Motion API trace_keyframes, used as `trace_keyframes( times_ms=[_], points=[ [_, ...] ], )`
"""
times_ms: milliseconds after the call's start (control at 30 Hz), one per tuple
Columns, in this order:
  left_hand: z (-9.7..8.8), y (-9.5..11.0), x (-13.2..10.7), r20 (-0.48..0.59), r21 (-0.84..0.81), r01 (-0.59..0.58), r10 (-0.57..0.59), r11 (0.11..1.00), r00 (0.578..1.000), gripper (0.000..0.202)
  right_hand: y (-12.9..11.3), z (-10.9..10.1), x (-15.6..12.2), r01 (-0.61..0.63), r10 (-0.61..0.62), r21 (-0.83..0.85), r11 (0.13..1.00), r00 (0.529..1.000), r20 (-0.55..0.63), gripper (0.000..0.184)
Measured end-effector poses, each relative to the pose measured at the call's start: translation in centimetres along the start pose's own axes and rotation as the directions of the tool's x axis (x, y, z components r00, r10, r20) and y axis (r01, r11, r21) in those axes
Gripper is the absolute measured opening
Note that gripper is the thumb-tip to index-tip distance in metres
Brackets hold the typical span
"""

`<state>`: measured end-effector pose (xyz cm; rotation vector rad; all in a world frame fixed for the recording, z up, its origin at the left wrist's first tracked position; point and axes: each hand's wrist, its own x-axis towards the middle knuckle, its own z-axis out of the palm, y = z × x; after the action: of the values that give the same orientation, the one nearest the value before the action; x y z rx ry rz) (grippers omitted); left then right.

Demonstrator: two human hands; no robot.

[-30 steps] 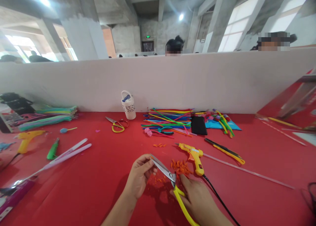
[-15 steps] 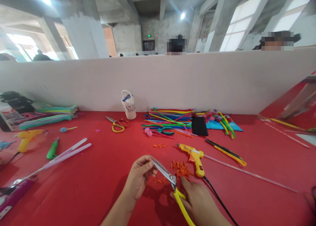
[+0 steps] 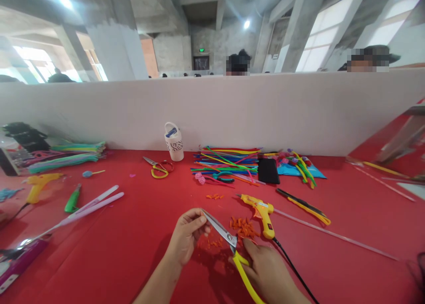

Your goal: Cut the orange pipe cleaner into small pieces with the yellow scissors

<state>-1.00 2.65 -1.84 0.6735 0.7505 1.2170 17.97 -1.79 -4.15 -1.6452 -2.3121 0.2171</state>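
Observation:
My right hand (image 3: 270,268) is wrapped round the yellow handle of a pair of scissors (image 3: 219,228). Their blades look closed together and point up and to the left. At the blade tips, my left hand (image 3: 186,240) has its thumb and fingers pinched together; what lies in the pinch is too small to make out. Below and beside the blades, a heap of short orange pieces (image 3: 244,228) and some finer orange bits (image 3: 215,242) lie on the red table (image 3: 133,242). A few more orange pieces (image 3: 215,197) sit farther back.
To the right lies a yellow glue gun (image 3: 264,213) with a black cord and a long glue stick. Pipe cleaners (image 3: 229,160), a black phone-like slab (image 3: 268,170), a white cup (image 3: 174,147) and other scissors (image 3: 158,167) line the back, before a white partition (image 3: 212,109).
The hands and scissors keep almost the same pose. The whole view has shifted very slightly.

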Motion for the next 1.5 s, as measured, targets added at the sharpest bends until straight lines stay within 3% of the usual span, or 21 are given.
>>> trace_keyframes(
  times_ms=[67, 133, 200, 233, 400, 533, 700, 867, 1000, 1100, 1133, 1200, 1267, 1367, 1500],
  points=[
    [0.0, 0.1, 0.0, 0.0, 0.007, 0.005, -0.005, 1.0, 1.0, 0.005, 0.0, -0.2, 0.1, -0.043, 0.043, 0.078, 0.996, 0.999, -0.002, 0.027],
    [0.1, 0.1, -0.1, 0.01, 0.018, 0.027, -0.027, 0.999, 1.0, 0.006, -0.2, -0.6, 0.4, -0.13, 0.137, 0.268, 0.955, 0.99, -0.01, 0.028],
    [0.3, -0.1, -0.3, 0.036, 0.036, 0.073, -0.075, 0.997, 0.997, 0.007, -0.6, -1.1, 0.9, -0.225, 0.255, 0.539, 0.811, 0.967, 0.02, 0.03],
    [0.5, -0.3, -0.4, 0.056, 0.049, 0.105, -0.108, 0.993, 0.993, 0.007, -0.9, -1.3, 1.1, -0.251, 0.287, 0.705, 0.664, 0.955, 0.069, 0.03],
    [1.4, -1.7, -1.2, 0.173, 0.146, 0.276, -0.299, 0.95, 0.938, 0.013, -2.1, -1.6, 1.9, -0.275, 0.245, 0.845, 0.459, 0.953, 0.178, 0.028],
    [1.8, -2.3, -1.6, 0.217, 0.23, 0.334, -0.382, 0.914, 0.898, 0.015, -2.5, -1.4, 1.9, -0.293, 0.188, 0.882, 0.37, 0.953, 0.238, 0.029],
    [1.8, -2.7, -1.5, 0.212, 0.31, 0.28, -0.353, 0.909, 0.911, 0.015, -2.3, -1.4, 1.9, -0.296, 0.192, 0.879, 0.374, 0.952, 0.239, 0.021],
    [1.7, -3.6, -1.3, 0.146, 0.39, 0.159, -0.231, 0.907, 0.962, 0.009, -2.3, -1.2, 2.2, -0.28, 0.268, 0.845, 0.456, 0.948, 0.17, 0.015],
    [1.5, -3.4, -1.0, 0.11, 0.415, 0.115, -0.175, 0.903, 0.978, 0.008, -1.7, -1.3, 2.2, -0.254, 0.292, 0.816, 0.519, 0.95, 0.109, 0.019],
    [1.3, -2.2, -0.8, 0.059, 0.366, 0.087, -0.116, 0.927, 0.991, 0.01, -0.6, -1.6, 1.7, -0.24, 0.302, 0.76, 0.604, 0.951, 0.06, 0.024],
    [1.3, -1.8, -0.7, 0.026, 0.325, 0.078, -0.091, 0.943, 0.995, 0.01, -0.3, -1.7, 1.5, -0.235, 0.293, 0.668, 0.706, 0.956, 0.026, 0.025],
    [1.3, -1.0, -0.7, -0.041, 0.206, 0.068, -0.061, 0.976, 0.997, 0.011, 0.2, -1.9, 1.1, -0.231, 0.268, 0.522, 0.821, 0.963, 0.005, 0.024],
    [1.5, -0.7, -0.8, -0.068, 0.099, 0.078, -0.071, 0.992, 0.995, 0.012, 0.2, -1.9, 0.9, -0.226, 0.249, 0.451, 0.863, 0.969, 0.009, 0.022],
    [1.9, -1.1, -1.1, -0.024, 0.083, 0.141, -0.139, 0.987, 0.99, 0.014, -0.7, -1.8, 1.0, -0.232, 0.258, 0.538, 0.811, 0.966, 0.027, 0.019],
    [2.3, -2.4, -1.5, 0.09, 0.276, 0.203, -0.236, 0.94, 0.968, 0.015, -2.1, -1.6, 1.4, -0.225, 0.274, 0.766, 0.603, 0.96, 0.066, 0.011]
  ],
)
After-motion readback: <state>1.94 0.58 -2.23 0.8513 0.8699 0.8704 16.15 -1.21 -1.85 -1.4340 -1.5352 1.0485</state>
